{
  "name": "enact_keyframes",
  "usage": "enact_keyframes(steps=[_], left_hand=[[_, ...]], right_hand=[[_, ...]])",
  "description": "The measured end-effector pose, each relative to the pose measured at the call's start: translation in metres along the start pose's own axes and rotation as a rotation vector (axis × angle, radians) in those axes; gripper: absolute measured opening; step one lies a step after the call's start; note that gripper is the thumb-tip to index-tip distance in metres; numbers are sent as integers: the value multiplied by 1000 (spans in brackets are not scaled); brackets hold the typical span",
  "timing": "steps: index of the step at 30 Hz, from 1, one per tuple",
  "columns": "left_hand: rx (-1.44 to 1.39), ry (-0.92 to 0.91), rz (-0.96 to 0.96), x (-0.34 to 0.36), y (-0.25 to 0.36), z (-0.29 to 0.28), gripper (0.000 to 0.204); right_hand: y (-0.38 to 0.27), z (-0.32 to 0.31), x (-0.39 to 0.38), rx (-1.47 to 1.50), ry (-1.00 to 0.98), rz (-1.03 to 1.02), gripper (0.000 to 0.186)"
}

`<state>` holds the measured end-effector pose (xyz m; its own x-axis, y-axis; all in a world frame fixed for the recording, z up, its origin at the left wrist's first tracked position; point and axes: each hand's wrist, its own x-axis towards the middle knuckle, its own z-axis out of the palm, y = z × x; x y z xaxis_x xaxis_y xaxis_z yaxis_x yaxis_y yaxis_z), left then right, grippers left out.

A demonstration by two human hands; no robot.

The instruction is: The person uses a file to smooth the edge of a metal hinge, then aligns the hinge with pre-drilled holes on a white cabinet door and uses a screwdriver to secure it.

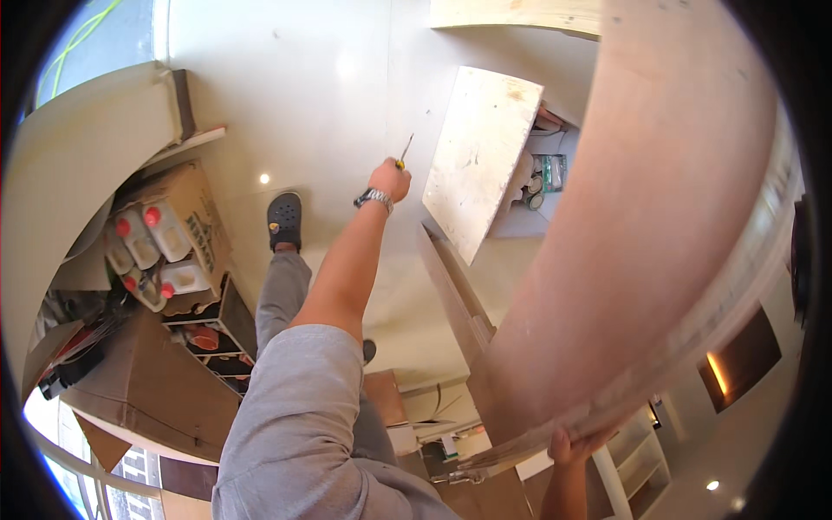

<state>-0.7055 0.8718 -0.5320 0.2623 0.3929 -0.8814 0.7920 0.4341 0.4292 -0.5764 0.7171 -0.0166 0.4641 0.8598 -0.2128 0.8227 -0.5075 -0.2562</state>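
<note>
Glossy pale floor, upper centre. Left hand, above centre: fist around thin-shafted tool, probably a screwdriver. Right hand, lower right: gripping edge of large wooden panel, frame right.

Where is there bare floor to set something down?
Widest: the glossy floor ahead of the black clog and screwdriver, left of the pale board. Narrower: the strip between clog and left hand. Crowded: far left, with the cardboard box of red-capped jugs, and right of the board, where small items cluster.
</note>
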Motion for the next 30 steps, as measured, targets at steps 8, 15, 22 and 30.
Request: enact_keyframes(steps=[8, 15, 22, 30], left_hand=[[105, -27, 43, 112, 15, 45, 36], [146, 13, 23, 135, 13, 53, 35], [167, -20, 40, 143, 1, 46, 36], [159, -12, 116, 110, 4, 32, 35]], right_hand=[[-3, 0, -11, -36, -114, 248, 96], [1, 6, -12, -36, -125, 325, 96], [3, 15, -18, -15, -110, 323, 96], [-4, -5, -44, -10, -72, 338, 96]])
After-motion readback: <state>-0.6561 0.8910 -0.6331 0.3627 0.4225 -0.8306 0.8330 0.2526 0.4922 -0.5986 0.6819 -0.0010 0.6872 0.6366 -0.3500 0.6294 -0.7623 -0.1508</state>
